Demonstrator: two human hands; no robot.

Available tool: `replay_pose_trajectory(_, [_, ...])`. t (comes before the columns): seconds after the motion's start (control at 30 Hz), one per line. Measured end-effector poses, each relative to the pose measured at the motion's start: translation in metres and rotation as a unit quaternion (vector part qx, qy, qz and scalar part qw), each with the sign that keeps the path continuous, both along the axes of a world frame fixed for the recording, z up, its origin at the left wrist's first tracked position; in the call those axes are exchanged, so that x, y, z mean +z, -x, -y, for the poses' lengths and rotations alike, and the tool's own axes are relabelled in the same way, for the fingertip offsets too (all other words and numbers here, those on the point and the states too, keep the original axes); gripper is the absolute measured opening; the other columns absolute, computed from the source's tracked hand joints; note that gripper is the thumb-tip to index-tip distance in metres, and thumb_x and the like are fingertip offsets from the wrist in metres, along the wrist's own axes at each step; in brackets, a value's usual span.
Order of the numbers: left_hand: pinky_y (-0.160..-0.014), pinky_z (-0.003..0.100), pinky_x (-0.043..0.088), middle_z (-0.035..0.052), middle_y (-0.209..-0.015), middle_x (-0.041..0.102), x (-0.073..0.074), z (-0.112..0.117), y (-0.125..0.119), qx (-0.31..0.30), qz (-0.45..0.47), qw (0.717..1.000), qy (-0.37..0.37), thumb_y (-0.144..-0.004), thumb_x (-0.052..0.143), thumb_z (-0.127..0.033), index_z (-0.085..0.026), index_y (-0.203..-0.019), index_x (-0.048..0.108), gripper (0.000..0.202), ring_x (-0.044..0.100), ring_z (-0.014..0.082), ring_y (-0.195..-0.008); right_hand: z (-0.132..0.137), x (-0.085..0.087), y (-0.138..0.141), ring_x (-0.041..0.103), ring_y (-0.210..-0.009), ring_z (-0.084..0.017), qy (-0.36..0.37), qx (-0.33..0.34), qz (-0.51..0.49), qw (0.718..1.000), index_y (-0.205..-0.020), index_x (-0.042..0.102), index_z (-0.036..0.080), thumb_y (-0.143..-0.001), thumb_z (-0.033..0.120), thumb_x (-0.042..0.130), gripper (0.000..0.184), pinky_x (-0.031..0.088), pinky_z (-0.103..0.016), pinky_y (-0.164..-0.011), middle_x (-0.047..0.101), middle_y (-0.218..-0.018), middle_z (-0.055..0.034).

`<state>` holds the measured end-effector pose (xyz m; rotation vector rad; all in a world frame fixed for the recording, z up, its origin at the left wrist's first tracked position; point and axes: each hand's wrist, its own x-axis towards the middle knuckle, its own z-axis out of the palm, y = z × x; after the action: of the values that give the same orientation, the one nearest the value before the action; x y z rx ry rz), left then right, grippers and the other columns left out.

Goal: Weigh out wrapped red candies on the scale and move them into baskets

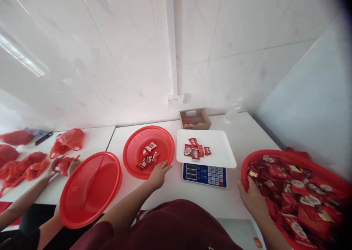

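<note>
My left hand [159, 175] rests at the near right rim of a red plastic basket [132, 143], fingers stretched out and holding nothing. A few small red and white snack packets [147, 160] lie inside that basket. At the right, my right hand [254, 198] grips the left rim of a large red basket [257, 156], thumb outside and fingers over the edge. That basket is heaped with red snack packets [298, 186]. Between my hands stands a digital scale [205, 175] with a white tray [220, 142], where several red packets [195, 149] lie together.
Behind the scale are a cardboard box [196, 121] and a clear plastic bottle [233, 110]. At the left, a co-worker's hands hold a red bag [63, 165]; an empty red basket [90, 189] is tilted near another hand. More red bags [34, 165] lie on the table.
</note>
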<state>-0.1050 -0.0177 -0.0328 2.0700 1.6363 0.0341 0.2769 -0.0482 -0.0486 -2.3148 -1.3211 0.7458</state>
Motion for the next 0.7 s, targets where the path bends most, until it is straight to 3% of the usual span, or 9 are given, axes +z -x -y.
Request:
replay_pose_trajectory(0.1, [-0.11, 0.048, 0.028, 0.0073, -0.147, 0.04, 0.001, -0.008, 0.009, -0.004, 0.006, 1.0, -0.005, -0.074, 0.038, 0.005, -0.027, -0.132, 0.052, 0.068, 0.039, 0.0248, -0.133, 0.002, 0.007, 0.008, 0.032, -0.136, -0.037, 0.034, 0.021, 0.011, 0.999, -0.141, 0.024, 0.002, -0.081, 0.052, 0.022, 0.079, 0.032, -0.049, -0.107, 0.034, -0.145, -0.0272])
replay_pose_trajectory(0.27, [-0.111, 0.05, 0.026, 0.0047, -0.146, 0.041, 0.007, -0.017, 0.022, -0.009, 0.003, 1.0, -0.004, -0.07, 0.04, 0.007, -0.029, -0.129, 0.055, 0.07, 0.041, 0.0245, -0.131, 0.003, 0.009, 0.009, 0.031, -0.136, -0.036, 0.032, 0.029, 0.032, 0.999, -0.142, 0.024, 0.004, -0.08, 0.052, 0.021, 0.078, 0.03, -0.049, -0.109, 0.034, -0.146, -0.0258])
replay_pose_trajectory(0.57, [-0.111, 0.046, 0.025, 0.0035, -0.133, 0.056, 0.016, -0.009, 0.042, -0.013, 0.012, 1.0, -0.023, -0.081, 0.038, -0.003, -0.028, -0.115, 0.063, 0.049, 0.048, 0.02, -0.124, 0.005, 0.01, 0.014, 0.035, -0.134, -0.039, 0.049, 0.023, 0.052, 0.997, -0.146, 0.017, 0.006, -0.079, 0.058, 0.014, 0.085, 0.034, -0.053, -0.105, 0.035, -0.145, -0.0262])
replay_pose_trajectory(0.7, [-0.113, 0.049, 0.017, 0.003, -0.114, 0.066, 0.029, -0.013, 0.076, 0.08, -0.04, 0.996, -0.003, -0.076, 0.044, -0.003, -0.024, -0.09, 0.071, 0.037, 0.048, 0.0207, -0.123, 0.006, 0.005, 0.013, 0.032, -0.135, -0.04, 0.063, 0.014, 0.056, 0.996, -0.148, 0.013, 0.011, -0.079, 0.06, 0.014, 0.084, 0.033, -0.054, -0.105, 0.03, -0.148, -0.0231])
